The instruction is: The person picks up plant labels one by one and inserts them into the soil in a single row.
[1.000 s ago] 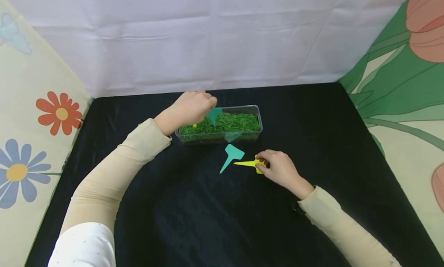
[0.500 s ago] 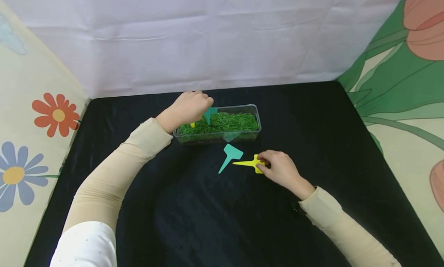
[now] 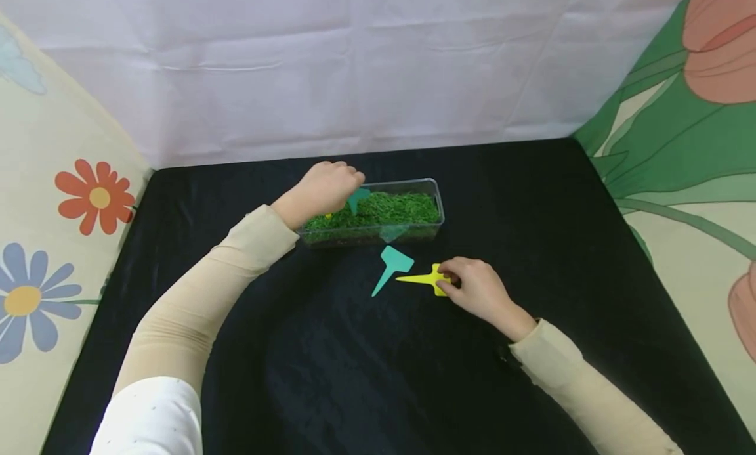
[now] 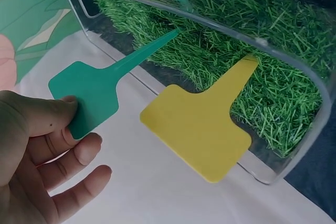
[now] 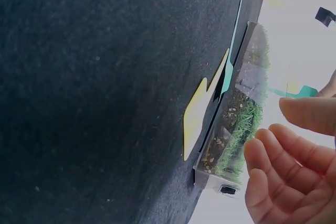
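Note:
My left hand (image 3: 327,186) pinches a green T-shaped plant label (image 4: 92,95) by its wide head, between thumb and finger. The label's pointed tip is down at the grass in a clear planter box (image 3: 438,199). Beside it a yellow plant label (image 4: 197,127) stands with its stem in the grass. My right hand (image 3: 475,284) hovers over another yellow label (image 5: 195,116) lying on the black cloth, thumb and fingers apart and loosely curved. Left of that one lies a teal label (image 3: 394,261), its stem toward me.
Artificial grass (image 3: 407,207) fills the box, with pebbly brown material (image 5: 212,156) under it. A white cloth backdrop (image 3: 378,67) rises behind the table. Flower-printed panels (image 3: 53,245) flank both sides.
My left hand has lowered slightly toward the grass with the green label. The right hand and the two labels on the cloth stay put.

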